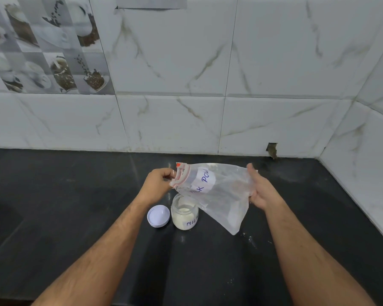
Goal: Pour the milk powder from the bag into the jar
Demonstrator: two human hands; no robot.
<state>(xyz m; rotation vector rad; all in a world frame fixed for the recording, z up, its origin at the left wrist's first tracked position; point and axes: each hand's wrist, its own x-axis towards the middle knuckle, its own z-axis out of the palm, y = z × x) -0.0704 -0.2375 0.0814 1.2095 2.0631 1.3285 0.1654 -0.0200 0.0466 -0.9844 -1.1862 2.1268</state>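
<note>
Head view, looking down on a dark desk (75, 206) against a marble-tiled wall (274, 62).

Bag (219, 191): clear zip bag, held in the air between both hands, above and just right of the jar. White label with blue lettering faces up. Zip end points left, with its lower edge over the jar mouth; the far corner hangs down to the right, low over the desk. A little white powder (232, 215) clings inside near that lower corner; bag looks nearly empty.

Left hand (158, 184): fingers pinched on the bag's zip edge, above and left of the jar.

Right hand (261, 188): palm turned inward, fingers and thumb clasping the bag's closed end, raised higher than the zip end. Well right of the jar.

Jar (184, 212): small, clear, upright on the desk, lid off. White powder fills most of it. Partial blue-lettered label on its front. It sits below the zip end, between the two forearms, nearer the left hand.

Lid (158, 216): white, round, lying inside-up on the desk just left of the jar, apart from it.

A few white specks (250, 238) on the desk right of the jar, under the bag's hanging corner.
</note>
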